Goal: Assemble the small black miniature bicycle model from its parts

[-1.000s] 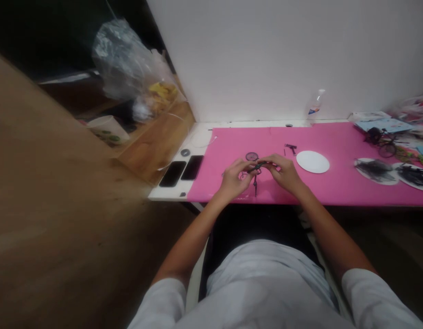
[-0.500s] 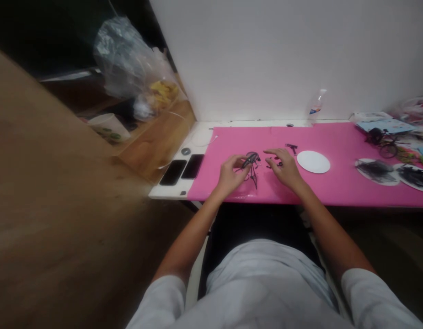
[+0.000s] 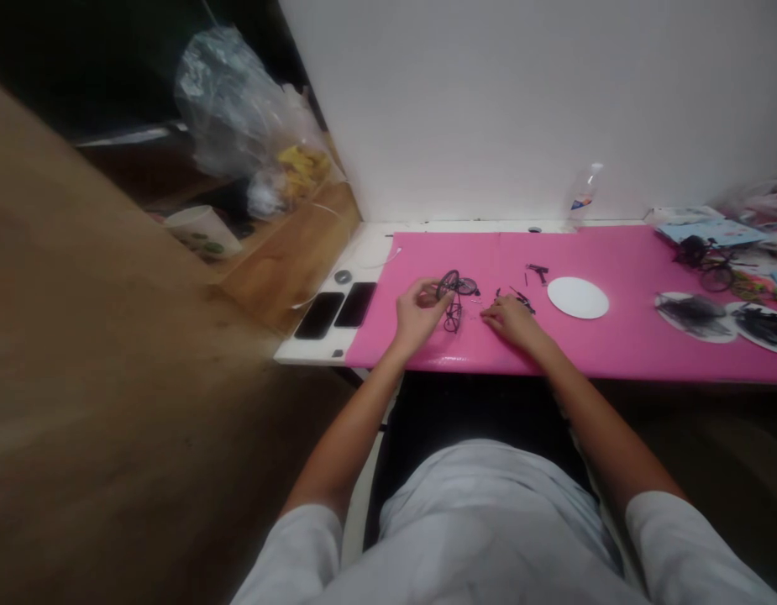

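Note:
My left hand [image 3: 418, 315] is closed on a small black model bicycle frame [image 3: 453, 313] with a wheel, held over the pink sheet [image 3: 426, 260]. Another black wheel [image 3: 467, 286] shows just right of it. My right hand [image 3: 509, 319] is low over the sheet, its fingers drawn together; whatever they pinch is too small to make out. Small black parts [image 3: 523, 299] lie beyond the right fingers. Farther back is a black T-shaped piece [image 3: 538, 270], and a white oval plate [image 3: 578, 298] sits to the right.
Two dark phones [image 3: 319, 316] lie at the left table end. On the right are plates of black pieces [image 3: 695, 315] and an assembled model bicycle [image 3: 716, 273]. A clear bottle [image 3: 586, 193] stands by the wall. Plastic bags [image 3: 237, 109] are at the upper left.
My right hand has come down toward the sheet, and its fingers have drawn together. The bicycle frame in my left hand has turned and shifted a little left.

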`<action>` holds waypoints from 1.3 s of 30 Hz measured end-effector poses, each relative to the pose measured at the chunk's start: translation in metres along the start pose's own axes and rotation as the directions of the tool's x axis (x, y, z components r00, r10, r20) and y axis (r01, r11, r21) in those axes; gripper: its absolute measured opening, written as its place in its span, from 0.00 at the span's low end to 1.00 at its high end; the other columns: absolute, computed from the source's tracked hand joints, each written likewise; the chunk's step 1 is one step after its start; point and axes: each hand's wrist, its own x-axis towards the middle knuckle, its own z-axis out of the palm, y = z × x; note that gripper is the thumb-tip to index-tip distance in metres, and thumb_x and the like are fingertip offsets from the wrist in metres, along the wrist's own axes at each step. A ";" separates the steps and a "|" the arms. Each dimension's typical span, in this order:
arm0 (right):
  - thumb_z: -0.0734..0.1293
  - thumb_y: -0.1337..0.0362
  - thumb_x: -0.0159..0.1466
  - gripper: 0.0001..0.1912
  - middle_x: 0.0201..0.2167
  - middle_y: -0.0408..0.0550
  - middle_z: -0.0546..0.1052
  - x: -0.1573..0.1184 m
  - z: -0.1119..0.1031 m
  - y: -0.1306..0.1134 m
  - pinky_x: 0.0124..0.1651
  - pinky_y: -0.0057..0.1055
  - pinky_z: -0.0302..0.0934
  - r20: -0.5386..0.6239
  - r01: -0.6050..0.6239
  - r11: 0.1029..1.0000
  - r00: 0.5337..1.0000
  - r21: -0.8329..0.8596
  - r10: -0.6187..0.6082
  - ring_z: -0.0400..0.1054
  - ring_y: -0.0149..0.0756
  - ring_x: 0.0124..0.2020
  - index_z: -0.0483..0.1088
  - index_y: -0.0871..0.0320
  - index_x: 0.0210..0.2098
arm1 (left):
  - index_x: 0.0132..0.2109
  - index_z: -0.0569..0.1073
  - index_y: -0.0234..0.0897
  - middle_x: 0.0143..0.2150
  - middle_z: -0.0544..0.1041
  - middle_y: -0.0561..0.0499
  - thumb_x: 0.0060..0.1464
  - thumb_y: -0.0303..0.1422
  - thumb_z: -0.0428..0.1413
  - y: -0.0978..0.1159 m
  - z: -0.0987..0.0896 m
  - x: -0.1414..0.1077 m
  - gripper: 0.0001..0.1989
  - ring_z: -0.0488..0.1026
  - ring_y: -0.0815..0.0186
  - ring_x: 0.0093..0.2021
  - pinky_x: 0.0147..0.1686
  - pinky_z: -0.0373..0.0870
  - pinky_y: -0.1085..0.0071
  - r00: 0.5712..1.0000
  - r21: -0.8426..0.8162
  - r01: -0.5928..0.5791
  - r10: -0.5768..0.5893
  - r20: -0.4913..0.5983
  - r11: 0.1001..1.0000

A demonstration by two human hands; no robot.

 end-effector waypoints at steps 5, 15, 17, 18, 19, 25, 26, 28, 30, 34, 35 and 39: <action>0.66 0.66 0.74 0.12 0.44 0.57 0.80 0.001 0.003 0.002 0.54 0.36 0.60 -0.042 0.009 1.000 0.999 0.027 -0.008 0.69 0.46 0.46 0.83 0.60 0.48 | 0.47 0.78 0.37 0.37 0.80 0.49 0.54 0.42 0.71 0.003 0.000 -0.001 0.19 0.81 0.65 0.37 0.41 0.79 0.69 0.999 0.003 -0.023 0.023 -0.039 1.000; 0.65 0.66 0.74 0.14 0.43 0.57 0.80 0.003 0.008 0.008 0.54 0.37 0.60 -0.060 -0.019 1.000 0.998 0.016 0.020 0.69 0.45 0.45 0.83 0.60 0.48 | 0.46 0.78 0.37 0.38 0.80 0.49 0.54 0.40 0.71 0.003 0.002 -0.001 0.18 0.81 0.65 0.38 0.41 0.79 0.70 0.998 -0.005 -0.018 0.018 -0.054 1.000; 0.65 0.67 0.73 0.13 0.43 0.56 0.81 0.004 0.006 0.008 0.54 0.37 0.60 -0.042 -0.021 1.000 0.999 0.021 0.022 0.69 0.44 0.46 0.84 0.60 0.46 | 0.46 0.78 0.36 0.38 0.80 0.49 0.52 0.40 0.72 0.006 0.003 -0.001 0.19 0.82 0.65 0.37 0.40 0.80 0.69 0.998 -0.094 0.045 -0.049 -0.039 0.995; 0.66 0.67 0.73 0.12 0.43 0.56 0.81 0.004 0.005 0.008 0.54 0.36 0.60 -0.038 -0.022 0.999 0.999 0.024 0.023 0.69 0.44 0.46 0.83 0.60 0.45 | 0.45 0.78 0.35 0.39 0.80 0.48 0.51 0.41 0.73 0.008 0.003 0.000 0.20 0.82 0.64 0.38 0.40 0.81 0.68 0.995 -0.150 0.092 -0.095 -0.015 0.984; 0.66 0.67 0.73 0.12 0.43 0.56 0.81 0.004 0.004 0.007 0.54 0.36 0.60 -0.034 -0.026 0.999 0.999 0.026 0.027 0.69 0.44 0.46 0.83 0.60 0.44 | 0.45 0.77 0.35 0.40 0.81 0.48 0.50 0.41 0.73 0.010 0.003 0.000 0.21 0.83 0.63 0.38 0.40 0.82 0.67 0.990 -0.204 0.144 -0.143 0.017 0.968; 0.67 0.69 0.72 0.10 0.43 0.57 0.81 0.002 -0.001 -0.001 0.54 0.35 0.61 -0.045 -0.074 0.997 0.996 0.027 0.075 0.70 0.44 0.46 0.82 0.62 0.42 | 0.45 0.76 0.34 0.44 0.83 0.44 0.46 0.44 0.75 0.017 0.000 0.003 0.26 0.85 0.58 0.42 0.44 0.84 0.62 0.952 -0.338 0.304 -0.278 0.124 0.891; 0.66 0.70 0.71 0.10 0.43 0.57 0.81 0.002 -0.002 -0.003 0.54 0.35 0.61 -0.038 -0.079 0.997 0.996 0.021 0.079 0.70 0.44 0.46 0.81 0.62 0.42 | 0.45 0.76 0.34 0.44 0.83 0.43 0.45 0.44 0.76 0.016 0.000 0.003 0.27 0.85 0.58 0.42 0.44 0.84 0.62 0.951 -0.343 0.308 -0.281 0.125 0.888; 0.66 0.70 0.71 0.10 0.43 0.57 0.81 0.001 -0.004 -0.007 0.53 0.35 0.61 -0.014 -0.084 0.996 0.996 -0.002 0.084 0.70 0.45 0.45 0.81 0.62 0.40 | 0.45 0.76 0.34 0.45 0.83 0.43 0.45 0.45 0.76 0.015 0.001 0.002 0.27 0.85 0.57 0.42 0.44 0.84 0.62 0.951 -0.351 0.310 -0.283 0.126 0.884; 0.65 0.70 0.71 0.10 0.42 0.58 0.80 0.000 -0.007 -0.010 0.51 0.35 0.61 0.013 -0.087 0.996 0.996 -0.038 0.087 0.70 0.45 0.44 0.80 0.62 0.38 | 0.45 0.75 0.34 0.45 0.83 0.43 0.45 0.45 0.76 0.014 0.002 0.002 0.27 0.85 0.58 0.42 0.45 0.84 0.62 0.951 -0.357 0.308 -0.281 0.125 0.882; 0.64 0.70 0.72 0.11 0.42 0.60 0.80 0.000 -0.010 -0.014 0.50 0.35 0.59 0.077 -0.103 0.990 0.991 -0.099 0.111 0.70 0.46 0.44 0.79 0.63 0.38 | 0.43 0.74 0.34 0.45 0.82 0.44 0.46 0.44 0.75 0.014 0.004 0.001 0.26 0.85 0.58 0.42 0.44 0.84 0.63 0.959 -0.357 0.282 -0.266 0.092 0.891; 0.64 0.70 0.72 0.11 0.42 0.61 0.80 0.000 -0.010 -0.015 0.50 0.36 0.59 0.095 -0.105 0.988 0.989 -0.109 0.116 0.71 0.46 0.44 0.79 0.64 0.39 | 0.42 0.74 0.34 0.45 0.82 0.44 0.45 0.44 0.76 0.013 0.005 0.001 0.26 0.85 0.58 0.42 0.44 0.84 0.64 0.961 -0.358 0.277 -0.266 0.082 0.891; 0.61 0.70 0.74 0.13 0.44 0.63 0.80 -0.001 -0.008 -0.015 0.51 0.37 0.58 0.114 -0.097 0.984 0.987 -0.149 0.115 0.71 0.47 0.45 0.78 0.65 0.41 | 0.43 0.73 0.35 0.44 0.82 0.45 0.45 0.43 0.75 0.011 0.004 0.002 0.26 0.85 0.59 0.42 0.43 0.83 0.64 0.956 -0.363 0.292 -0.281 0.084 0.885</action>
